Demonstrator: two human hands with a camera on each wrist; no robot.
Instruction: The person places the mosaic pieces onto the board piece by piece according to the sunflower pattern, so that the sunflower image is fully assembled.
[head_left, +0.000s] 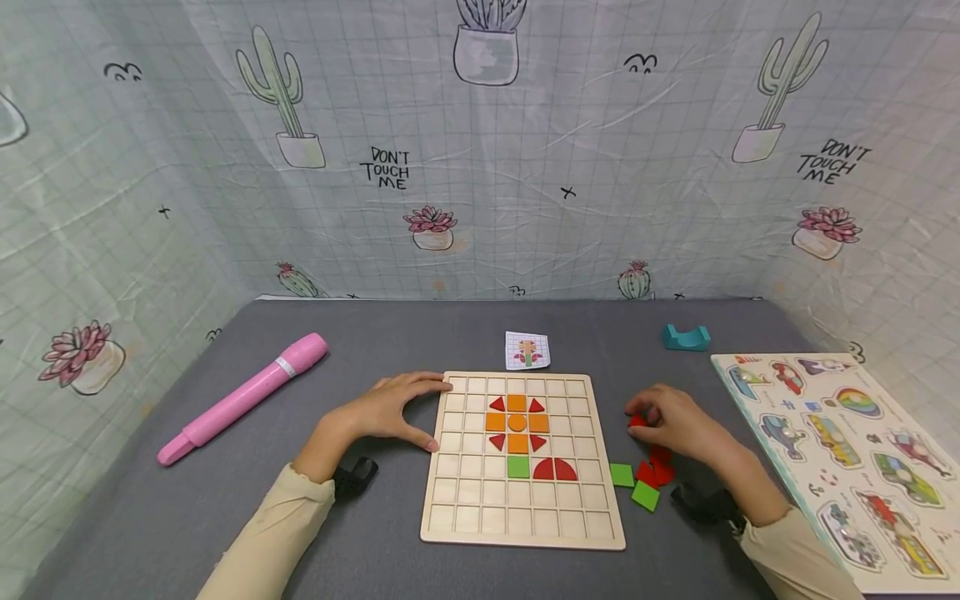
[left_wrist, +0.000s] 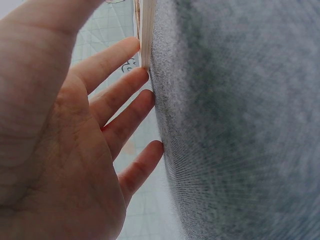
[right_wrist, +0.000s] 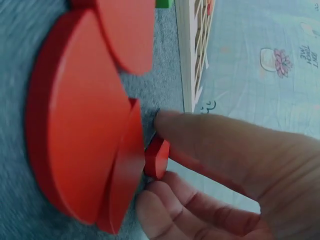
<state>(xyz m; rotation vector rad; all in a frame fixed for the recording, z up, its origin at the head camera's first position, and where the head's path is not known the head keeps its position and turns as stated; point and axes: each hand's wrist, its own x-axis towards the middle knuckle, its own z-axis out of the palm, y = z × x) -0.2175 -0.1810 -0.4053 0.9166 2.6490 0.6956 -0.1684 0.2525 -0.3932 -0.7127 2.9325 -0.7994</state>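
Right wrist view: a small red piece is pinched between thumb and fingertips of the right hand, just beside the larger red pieces lying on the grey counter.
Right hand, place: it is held just off the right edge of the wooden grid board, with green squares and more red pieces lying near it toward the counter's front.
Left hand: the left hand is spread, its fingers straight and resting against the board's left edge.
Board: an orange and red flower with a green stem square is laid in the upper middle cells.
Pattern card: a small card lies just behind the board's far edge.
Farther out: a pink marker lies toward the left edge, a teal block toward the far right, a picture puzzle along the right edge.
Risk: the grip looks shallow, so the piece could slip, or neighbouring pieces could be knocked as it is lifted.
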